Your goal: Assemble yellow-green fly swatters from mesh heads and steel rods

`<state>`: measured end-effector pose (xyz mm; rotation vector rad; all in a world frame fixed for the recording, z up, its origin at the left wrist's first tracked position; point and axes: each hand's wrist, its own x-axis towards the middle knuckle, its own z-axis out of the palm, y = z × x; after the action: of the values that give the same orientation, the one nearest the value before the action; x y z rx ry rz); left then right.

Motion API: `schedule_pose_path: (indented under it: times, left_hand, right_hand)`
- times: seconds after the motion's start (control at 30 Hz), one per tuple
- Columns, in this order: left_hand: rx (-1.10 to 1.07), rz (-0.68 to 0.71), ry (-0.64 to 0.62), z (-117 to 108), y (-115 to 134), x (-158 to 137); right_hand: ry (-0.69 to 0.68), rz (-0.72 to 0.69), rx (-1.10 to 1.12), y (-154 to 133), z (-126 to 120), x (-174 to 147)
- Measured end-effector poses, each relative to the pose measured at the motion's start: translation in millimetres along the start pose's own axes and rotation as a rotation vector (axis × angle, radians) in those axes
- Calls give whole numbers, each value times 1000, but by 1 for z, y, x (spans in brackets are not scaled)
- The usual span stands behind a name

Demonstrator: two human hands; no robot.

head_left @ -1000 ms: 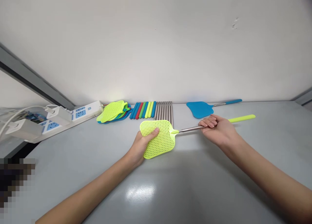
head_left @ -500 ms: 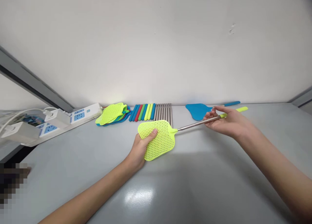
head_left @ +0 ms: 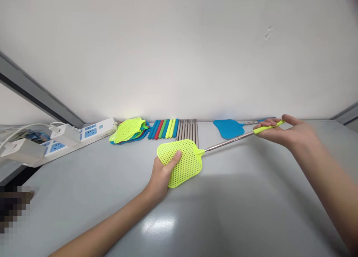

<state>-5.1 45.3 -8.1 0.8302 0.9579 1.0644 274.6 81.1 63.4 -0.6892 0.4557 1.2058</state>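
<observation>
HOLD ON THE YELLOW-GREEN SWATTER (head_left: 229,141)

Landmark: the mesh paddle (head_left: 188,167) of the swatter, positioned above the near part of the grey bench (head_left: 223,223).

Left hand (head_left: 160,176): closed on the left edge of the mesh paddle, thumb flat across the upper face, remaining fingers beneath it.

Metal shaft (head_left: 218,146): joined to the neck on the right side of the mesh paddle. It slopes away from the paddle, up and to the right.

Yellow-green grip (head_left: 268,128): mounted on the far end of the shaft, well to the right of the mesh paddle.

Right hand (head_left: 292,132): holds the yellow-green grip; palm turned upward, fingers along the grip, a digit at its end.

Loose metal rods (head_left: 188,128): laid side by side directly behind the mesh paddle, which overlaps their near ends in this view.

Loose coloured grips (head_left: 163,129): blue, red, green and yellow, set in a row behind and left of the mesh paddle, just beside the rods.

Paddle stack (head_left: 128,130): farther left, yellow-green pieces uppermost, blue and red edges below.

Power strip (head_left: 104,126): leftmost of the mesh paddle, with white adapters (head_left: 67,134) plugged in.

Blue swatter (head_left: 228,128): behind and right of the mesh paddle, near the pale wall (head_left: 179,55); its handle is partly hidden by the right hand.
</observation>
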Motion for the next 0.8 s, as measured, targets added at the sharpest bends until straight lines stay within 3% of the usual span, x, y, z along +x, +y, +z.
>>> schedule_pose_path:
  times: [0.3, 0.6, 0.8]
  left_hand:
    - [72, 77, 205, 2, -14, -16]
    - [68, 29, 267, 3, -11, -15]
    - [21, 5, 245, 5, -10, -16]
  right_hand:
    - [-278, -182, -132, 14, -7, 1]
    - [-538, -191, -141, 15, -10, 0]
    - [-615, -126, -90, 18, -12, 6]
